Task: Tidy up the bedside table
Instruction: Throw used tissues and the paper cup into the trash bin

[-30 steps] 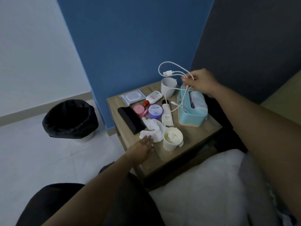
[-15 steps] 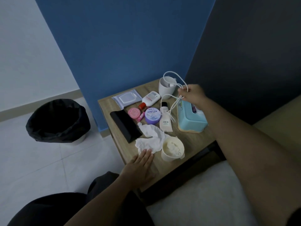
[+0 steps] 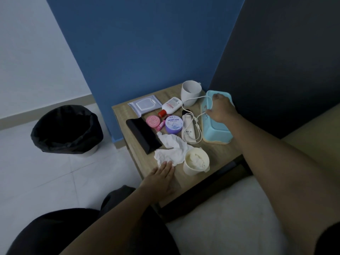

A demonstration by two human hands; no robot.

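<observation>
On the wooden bedside table [image 3: 217, 155] lie a crumpled white tissue [image 3: 172, 150], a paper cup [image 3: 196, 161] stuffed with tissue, a black case [image 3: 143, 136], a purple cream jar [image 3: 173, 125], a pink tin [image 3: 153, 121], a white tube [image 3: 188, 128], a lotion bottle [image 3: 171, 105], a wipes pack [image 3: 144, 104] and a white mug [image 3: 190, 92]. My right hand [image 3: 221, 109] rests on the light blue tissue box [image 3: 217, 132] and holds the white charging cable [image 3: 197, 126] against it. My left hand [image 3: 161, 174] lies flat on the table, fingertips touching the tissue.
A black-lined waste bin [image 3: 67, 128] stands on the tiled floor left of the table. A blue wall panel backs the table and a dark headboard [image 3: 287, 70] rises to the right. White bedding [image 3: 230, 218] lies in front of the table.
My right hand has lowered the cable from above the mug down onto the tissue box. My left hand has stayed flat near the tissue.
</observation>
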